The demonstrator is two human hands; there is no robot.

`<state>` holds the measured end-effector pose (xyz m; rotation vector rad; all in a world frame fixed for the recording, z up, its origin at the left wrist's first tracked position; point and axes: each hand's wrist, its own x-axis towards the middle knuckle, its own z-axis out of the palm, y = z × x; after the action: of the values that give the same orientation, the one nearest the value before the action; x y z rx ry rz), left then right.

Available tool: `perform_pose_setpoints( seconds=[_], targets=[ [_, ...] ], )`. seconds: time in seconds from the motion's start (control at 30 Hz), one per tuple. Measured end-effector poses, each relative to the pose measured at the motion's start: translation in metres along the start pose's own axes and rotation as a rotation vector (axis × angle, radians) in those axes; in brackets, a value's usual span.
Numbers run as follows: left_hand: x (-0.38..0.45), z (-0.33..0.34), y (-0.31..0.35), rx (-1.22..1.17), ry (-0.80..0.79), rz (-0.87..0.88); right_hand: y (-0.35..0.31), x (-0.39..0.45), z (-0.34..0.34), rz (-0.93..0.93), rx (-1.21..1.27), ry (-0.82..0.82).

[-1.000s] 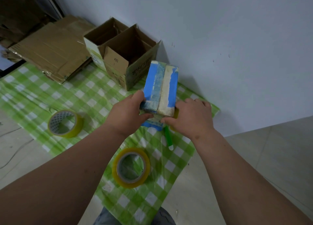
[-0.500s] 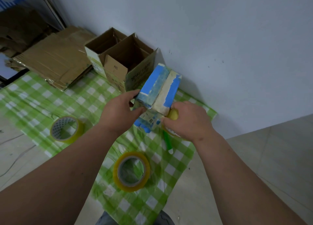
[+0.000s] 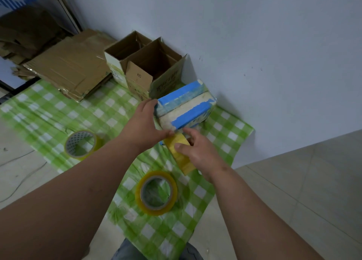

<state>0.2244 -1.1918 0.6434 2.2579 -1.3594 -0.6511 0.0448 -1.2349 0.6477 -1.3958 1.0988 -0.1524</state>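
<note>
A small blue-and-cream taped box (image 3: 186,107) lies tilted over the green checked cloth (image 3: 58,118), near the wall. My left hand (image 3: 145,126) grips its near-left end, thumb stretched under the near edge. My right hand (image 3: 197,152) holds a yellow tape roll (image 3: 179,150) edge-on just below the box, with the fingers curled over it. The index finger reaches up to the box's lower corner. Part of the roll is hidden by my right hand.
Two open cardboard boxes (image 3: 154,64) stand against the wall behind the taped box. Flattened cardboard (image 3: 66,68) lies at the back left. Two more tape rolls rest on the cloth, one at the left (image 3: 82,145) and one near me (image 3: 156,193). Grey floor surrounds the cloth.
The box has turned from upright to lying slanted and moved right towards the wall. My right hand has dropped below it and now shows the yellow tape roll.
</note>
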Motion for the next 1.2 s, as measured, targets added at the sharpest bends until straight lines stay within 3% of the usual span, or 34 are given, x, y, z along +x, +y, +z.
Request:
perform_pose_setpoints(
  seconds=[0.1, 0.37, 0.77, 1.07, 1.2],
  targets=[
    [0.002, -0.001, -0.003, 0.033, 0.014, 0.012, 0.007, 0.000, 0.000, 0.057, 0.081, 0.029],
    [0.017, -0.014, -0.007, 0.147, -0.074, 0.031, 0.023, -0.008, 0.008, -0.015, 0.192, -0.051],
    [0.021, -0.016, -0.008, 0.199, -0.047, 0.064, 0.041, -0.008, 0.010, 0.033, -0.016, 0.055],
    [0.018, -0.009, -0.014, 0.213, -0.023, 0.083, 0.035, 0.005, 0.011, 0.074, -0.084, 0.048],
    [0.015, -0.004, -0.017, 0.116, 0.016, 0.046, 0.031, 0.009, 0.011, 0.051, -0.132, 0.040]
  ],
)
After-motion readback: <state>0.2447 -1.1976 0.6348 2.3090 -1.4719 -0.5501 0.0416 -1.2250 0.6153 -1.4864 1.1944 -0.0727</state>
